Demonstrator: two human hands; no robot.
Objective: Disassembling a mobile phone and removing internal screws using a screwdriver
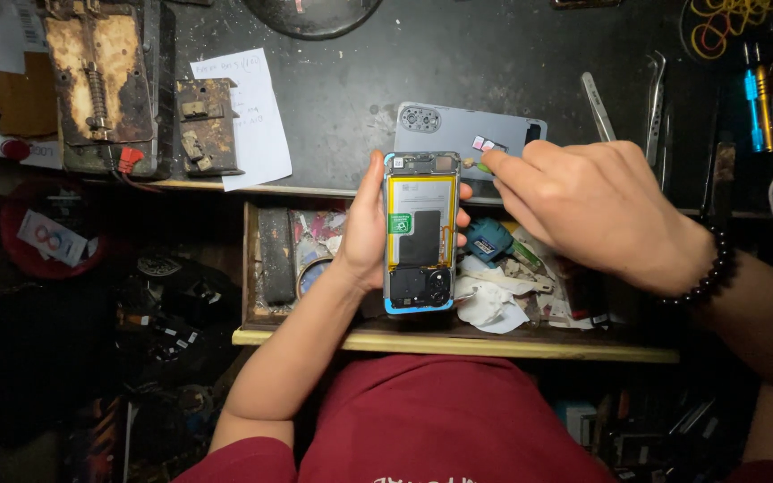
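Two hands work at an opened phone point(420, 231), which serves as the landmark. Far to its left on the dark counter point(458, 63) sit a rusty clamp fixture point(100, 76), a smaller rusty block point(206, 123) and a sheet of paper point(248, 116). The left hand point(364, 228) grasps the phone from its left edge, fingertips wrapping round the right edge, holding it above an open wooden drawer point(454, 340) full of scraps, tissue and small parts. The phone's long axis runs away from the person, camera end nearest, battery exposed. Just beyond its far end lies the grey back cover point(485, 130). To the right, the right hand point(597, 210) pinches a small green-tipped tool point(480, 165) beside the phone's upper right corner; it is the nearer to that corner. Further right lie metal tweezers point(655, 89)
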